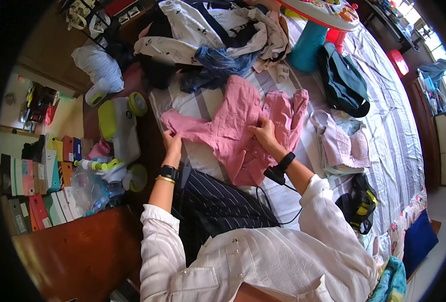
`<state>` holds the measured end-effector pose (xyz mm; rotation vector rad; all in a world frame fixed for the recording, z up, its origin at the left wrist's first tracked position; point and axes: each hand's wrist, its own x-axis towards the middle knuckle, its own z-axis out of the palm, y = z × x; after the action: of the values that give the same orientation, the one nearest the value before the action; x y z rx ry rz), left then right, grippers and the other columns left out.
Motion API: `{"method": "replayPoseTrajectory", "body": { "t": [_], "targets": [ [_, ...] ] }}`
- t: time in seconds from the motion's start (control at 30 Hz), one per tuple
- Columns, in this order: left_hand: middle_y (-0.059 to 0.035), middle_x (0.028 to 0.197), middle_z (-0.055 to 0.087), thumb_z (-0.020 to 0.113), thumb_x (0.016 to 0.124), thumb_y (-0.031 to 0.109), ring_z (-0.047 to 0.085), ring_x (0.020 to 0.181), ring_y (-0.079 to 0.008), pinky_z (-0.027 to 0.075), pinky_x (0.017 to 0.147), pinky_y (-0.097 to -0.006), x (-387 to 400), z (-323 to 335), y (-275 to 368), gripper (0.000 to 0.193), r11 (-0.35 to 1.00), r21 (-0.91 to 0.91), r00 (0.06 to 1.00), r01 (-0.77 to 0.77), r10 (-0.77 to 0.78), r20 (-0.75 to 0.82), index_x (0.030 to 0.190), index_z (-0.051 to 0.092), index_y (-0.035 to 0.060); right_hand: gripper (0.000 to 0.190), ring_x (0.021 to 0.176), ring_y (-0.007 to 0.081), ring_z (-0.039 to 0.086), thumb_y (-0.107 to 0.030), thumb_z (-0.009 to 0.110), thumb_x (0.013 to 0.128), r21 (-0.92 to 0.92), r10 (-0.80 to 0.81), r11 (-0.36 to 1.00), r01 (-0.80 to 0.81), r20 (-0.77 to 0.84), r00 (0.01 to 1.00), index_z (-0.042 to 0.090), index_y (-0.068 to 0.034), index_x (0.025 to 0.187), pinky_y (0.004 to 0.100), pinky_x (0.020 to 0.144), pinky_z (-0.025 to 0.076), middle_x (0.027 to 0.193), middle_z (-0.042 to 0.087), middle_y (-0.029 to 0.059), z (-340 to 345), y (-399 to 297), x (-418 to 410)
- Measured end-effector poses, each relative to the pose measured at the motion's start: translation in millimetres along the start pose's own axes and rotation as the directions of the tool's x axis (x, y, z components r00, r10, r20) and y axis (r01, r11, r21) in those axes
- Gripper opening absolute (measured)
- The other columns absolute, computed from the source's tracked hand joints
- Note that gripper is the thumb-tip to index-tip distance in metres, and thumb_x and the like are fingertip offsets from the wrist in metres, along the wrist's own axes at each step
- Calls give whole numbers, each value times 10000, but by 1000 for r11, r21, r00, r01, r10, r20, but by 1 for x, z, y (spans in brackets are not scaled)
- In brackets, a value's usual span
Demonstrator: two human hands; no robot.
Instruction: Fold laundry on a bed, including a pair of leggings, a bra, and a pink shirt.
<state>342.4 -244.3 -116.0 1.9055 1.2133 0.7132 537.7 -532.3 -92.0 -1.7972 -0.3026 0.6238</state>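
A pink button-front jacket lies spread on the bed in front of me, its collar towards my lap. One sleeve reaches out to the left, and my left hand pinches that sleeve's lower edge near the cuff. My right hand grips the fabric by the front placket, thumb and fingers together on it. On the right the other front panel and sleeve are folded into lengthwise creases. Metal buttons and a chest pocket show on the jacket. Both wrists wear black straps.
A striped sheet covers the bed. Rumpled clothes are heaped at the far side. Rightward lie a dark green garment, a pale pink bra on folded cloth and a black-yellow bundle. A toy activity table stands beyond; shoe boxes are stacked left.
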Motion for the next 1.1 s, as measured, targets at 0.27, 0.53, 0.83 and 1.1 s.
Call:
{"method": "replayPoseTrajectory", "body": {
  "t": [0.27, 0.53, 0.83, 1.1],
  "targets": [
    [-124, 967, 546, 704, 720, 105, 530, 983, -313, 419, 884, -400, -135, 53, 165, 301, 625, -391, 422, -676, 763, 490, 969, 554, 27, 205, 680, 125, 586, -107, 702, 776, -212, -182, 963, 165, -65, 981, 581, 15, 889, 297, 572, 473, 788, 626, 82, -29, 36, -7],
    [-148, 940, 594, 616, 704, -6, 578, 943, -353, 472, 775, -421, -155, 88, 102, 225, 833, -87, 544, -547, 432, 719, 915, 549, 34, 298, 853, 356, 533, -178, 684, 731, -608, -489, 675, 418, 56, 871, 565, -39, 965, 434, 729, 447, 963, 536, 153, -44, 15, -102],
    [-157, 902, 617, 554, 746, 7, 602, 888, -337, 493, 744, -424, -156, 81, 112, 160, 742, -61, 504, -667, 510, 697, 897, 597, 36, 298, 946, 280, 510, -175, 718, 618, -793, -539, 501, 346, 27, 842, 626, -113, 894, 399, 782, 407, 977, 528, 80, -33, 8, -123],
    [-78, 845, 613, 644, 741, 100, 597, 848, -275, 495, 712, -392, -153, 76, 115, 59, 625, -38, 479, -780, 635, 605, 794, 624, 83, 227, 917, 295, 490, -210, 697, 650, -808, -517, 497, 315, 16, 856, 583, -80, 797, 404, 751, 389, 920, 500, 112, -28, 15, -110]
  ]
}}
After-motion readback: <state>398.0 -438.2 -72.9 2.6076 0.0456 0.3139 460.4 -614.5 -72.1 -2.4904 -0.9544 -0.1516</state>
